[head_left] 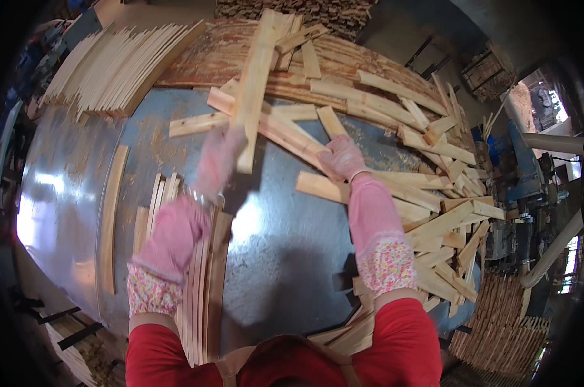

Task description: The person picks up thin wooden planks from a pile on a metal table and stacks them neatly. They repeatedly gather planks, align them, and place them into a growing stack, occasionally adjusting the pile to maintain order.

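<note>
My left hand [217, 161], in a pale pink glove and smeared by motion, grips the near part of a long, light wooden board [256, 77]. That board points away from me and lies across other slats. My right hand [341, 157], gloved the same way, is closed at the near end of another wooden board [292, 138], which slants to the far left. A short wooden slat [331, 121] touches the far side of its fingers; my knuckles hide the exact grip.
Loose boards [443, 226] lie jumbled along the right of the metal table [272, 258]. A row of stacked slats [121, 68] sits at the far left. Beneath my left forearm runs a bundle of long strips [205, 290]. One single strip [113, 219] lies left of it.
</note>
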Available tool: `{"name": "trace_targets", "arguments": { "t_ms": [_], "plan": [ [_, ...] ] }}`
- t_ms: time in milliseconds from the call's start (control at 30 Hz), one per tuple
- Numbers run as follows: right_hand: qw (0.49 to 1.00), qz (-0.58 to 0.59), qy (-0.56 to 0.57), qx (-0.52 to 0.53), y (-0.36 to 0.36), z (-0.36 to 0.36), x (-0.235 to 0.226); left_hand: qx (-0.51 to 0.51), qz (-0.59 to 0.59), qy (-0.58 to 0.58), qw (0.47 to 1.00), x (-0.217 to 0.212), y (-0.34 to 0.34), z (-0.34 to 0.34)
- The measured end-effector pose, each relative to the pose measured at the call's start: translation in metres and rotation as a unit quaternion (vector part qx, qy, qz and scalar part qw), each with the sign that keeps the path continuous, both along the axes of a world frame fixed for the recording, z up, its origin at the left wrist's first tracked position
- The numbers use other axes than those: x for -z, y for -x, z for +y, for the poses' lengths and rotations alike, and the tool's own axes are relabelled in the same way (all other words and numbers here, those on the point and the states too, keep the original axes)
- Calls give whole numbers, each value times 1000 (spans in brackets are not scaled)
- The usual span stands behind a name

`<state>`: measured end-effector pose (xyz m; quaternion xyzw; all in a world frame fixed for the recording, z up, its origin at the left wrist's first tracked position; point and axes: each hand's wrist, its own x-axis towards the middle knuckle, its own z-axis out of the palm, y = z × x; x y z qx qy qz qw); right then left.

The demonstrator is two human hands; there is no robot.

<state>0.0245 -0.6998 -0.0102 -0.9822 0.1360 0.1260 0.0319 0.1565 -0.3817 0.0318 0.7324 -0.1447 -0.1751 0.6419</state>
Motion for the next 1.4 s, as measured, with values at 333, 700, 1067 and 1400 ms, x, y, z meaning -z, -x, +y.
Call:
{"name": "trace_targets", "arguments": {
  "t_ms": [333, 700, 1067, 1400],
  "plan": [
    [991, -27, -22, 131, -36, 55, 36, 76, 95, -132, 984, 112, 51, -41],
    [983, -146, -108, -17, -98, 65, 34, -71, 427, 169, 885, 111, 124, 1],
    [998, -10, 31, -50, -156, 51, 32, -70, 126, -172, 975, 36, 229, 143],
    [934, -84, -246, 246, -9, 125, -65, -75, -333, -447, 827, 73, 360, 291]
  ]
}}
